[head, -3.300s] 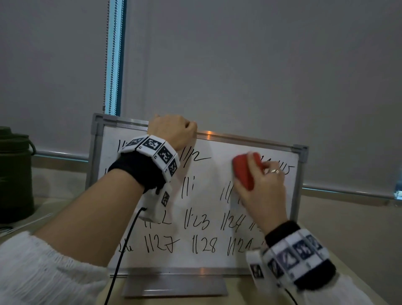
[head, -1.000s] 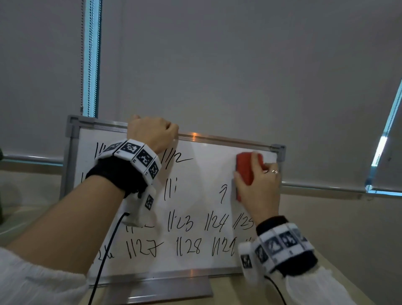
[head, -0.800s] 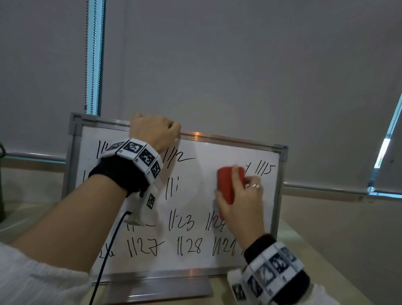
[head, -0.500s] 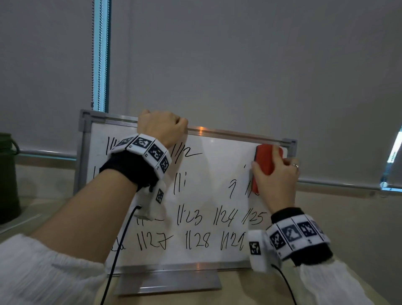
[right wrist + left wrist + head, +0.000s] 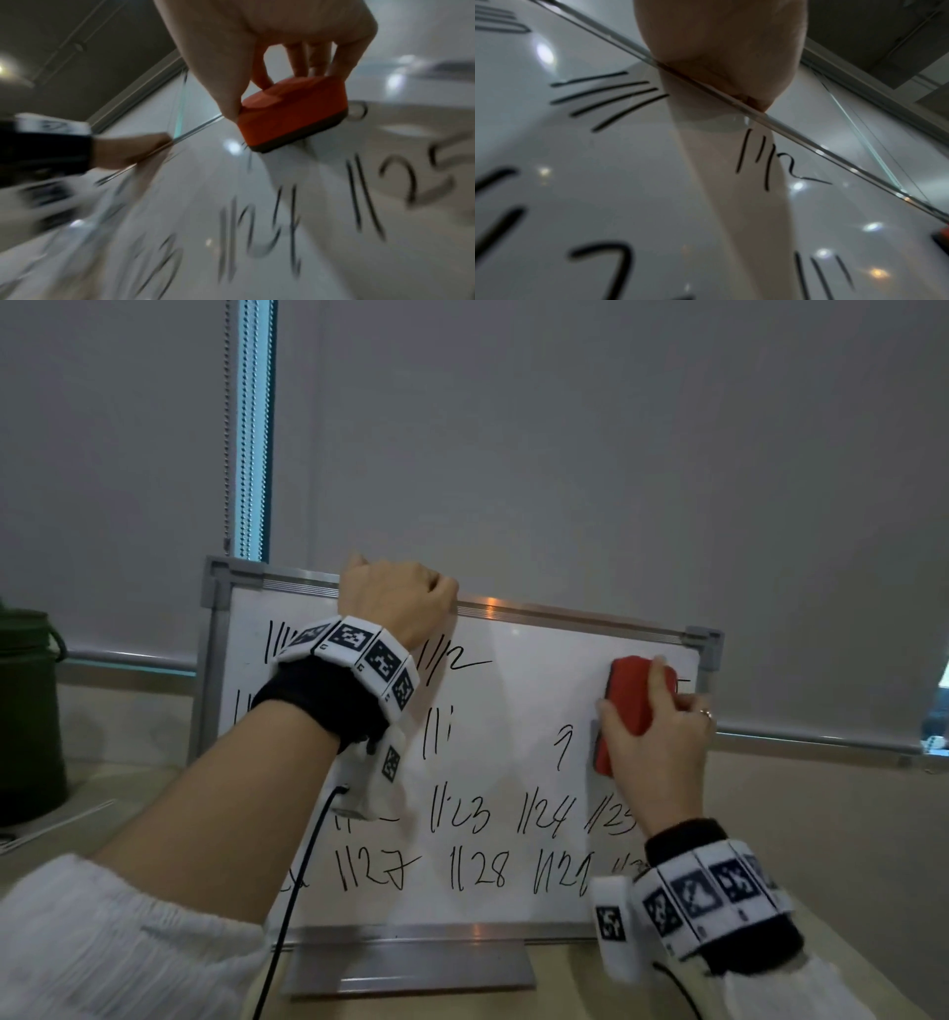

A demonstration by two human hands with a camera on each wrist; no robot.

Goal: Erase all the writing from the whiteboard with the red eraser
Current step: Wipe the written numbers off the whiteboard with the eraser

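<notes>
A small framed whiteboard (image 5: 518, 742) stands upright on a metal foot, covered with black handwritten numbers in rows. My left hand (image 5: 398, 600) grips the board's top edge, fingers curled over the frame (image 5: 721, 95). My right hand (image 5: 660, 737) holds the red eraser (image 5: 634, 701) flat against the board near its upper right corner; thumb and fingers pinch its sides (image 5: 293, 113). The patch left of the eraser is wiped, with one stray mark (image 5: 564, 747). Numbers remain on the left and along the two lower rows (image 5: 477, 870).
A dark green container (image 5: 28, 711) stands at the far left on the table (image 5: 847, 819). Grey roller blinds (image 5: 565, 454) hang behind the board, with a bead chain (image 5: 227, 423) at the left. A black cable (image 5: 292, 901) trails from my left wrist.
The eraser swept left across the upper right rows, back to the top right corner, and now sits slightly lower. More writing there is gone. My left hand kept its grip.
</notes>
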